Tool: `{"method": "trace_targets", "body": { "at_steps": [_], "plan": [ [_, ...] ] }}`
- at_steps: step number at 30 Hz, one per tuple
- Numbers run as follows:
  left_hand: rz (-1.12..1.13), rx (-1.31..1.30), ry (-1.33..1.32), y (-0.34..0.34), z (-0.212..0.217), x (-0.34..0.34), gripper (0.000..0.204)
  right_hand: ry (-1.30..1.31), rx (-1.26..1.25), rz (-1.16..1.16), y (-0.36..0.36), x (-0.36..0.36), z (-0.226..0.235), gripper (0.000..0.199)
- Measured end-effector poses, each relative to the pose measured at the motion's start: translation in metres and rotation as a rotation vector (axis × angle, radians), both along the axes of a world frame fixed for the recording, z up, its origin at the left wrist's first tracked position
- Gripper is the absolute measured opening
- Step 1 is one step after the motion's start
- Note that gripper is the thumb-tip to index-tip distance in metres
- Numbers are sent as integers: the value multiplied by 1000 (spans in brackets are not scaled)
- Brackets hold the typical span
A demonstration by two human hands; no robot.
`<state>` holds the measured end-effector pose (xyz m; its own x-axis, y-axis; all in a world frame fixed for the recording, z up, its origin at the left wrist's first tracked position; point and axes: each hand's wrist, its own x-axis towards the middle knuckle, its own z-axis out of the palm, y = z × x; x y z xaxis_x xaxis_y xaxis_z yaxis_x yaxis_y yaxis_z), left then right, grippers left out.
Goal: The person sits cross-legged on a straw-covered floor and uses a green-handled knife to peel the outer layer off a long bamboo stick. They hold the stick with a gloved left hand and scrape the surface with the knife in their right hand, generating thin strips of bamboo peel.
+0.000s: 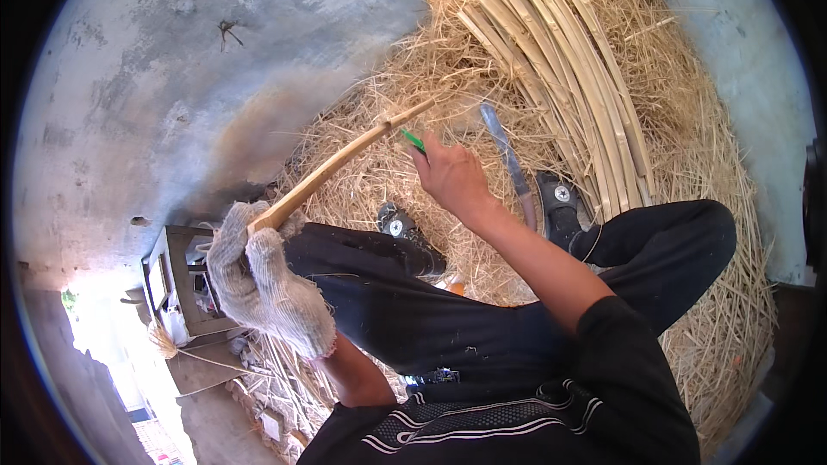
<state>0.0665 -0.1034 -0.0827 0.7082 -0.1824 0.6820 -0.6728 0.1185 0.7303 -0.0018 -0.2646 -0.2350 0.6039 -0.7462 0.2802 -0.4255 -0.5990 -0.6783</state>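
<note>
My left hand (267, 280), in a whitish knitted glove, is closed round the lower end of a long pale bamboo strip (336, 162). The strip slants up and to the right, its far end over the straw. My bare right hand (455, 174) grips a small green object (413, 139) close to the strip's upper part. Only a short bit of that object shows, so its kind is unclear. Right of this hand, a long grey-bladed tool (500, 133) with a brownish handle lies on the straw.
Several split bamboo strips (586, 95) lie in a bundle at the upper right. Shavings and straw (706, 293) cover the ground round my legs and dark shoes (562, 207). A grey wall (215, 60) stands on the left, with a small wooden stand (185, 293) below it.
</note>
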Motion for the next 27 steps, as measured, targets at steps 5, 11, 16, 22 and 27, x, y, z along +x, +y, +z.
{"method": "trace_targets", "body": {
  "at_steps": [5, 11, 16, 22, 27],
  "plan": [
    [42, -2, 134, 9, 11, 11, 21, -150, 56, 206, 27, 15, 48, 24],
    [43, 49, 77, 13, 6, 11, 19, 133, 130, 93, 1, 10, 35, 28],
    [-35, 37, 42, 17, 6, 2, 23, -100, 99, 309, 55, -11, 105, 25],
    [-69, 194, -22, 29, 12, 11, 22, -200, -22, 240, 68, -11, 103, 23],
    [-42, 240, 58, 39, 18, 14, 22, -193, -111, 194, 78, 8, 75, 20]
  ]
}}
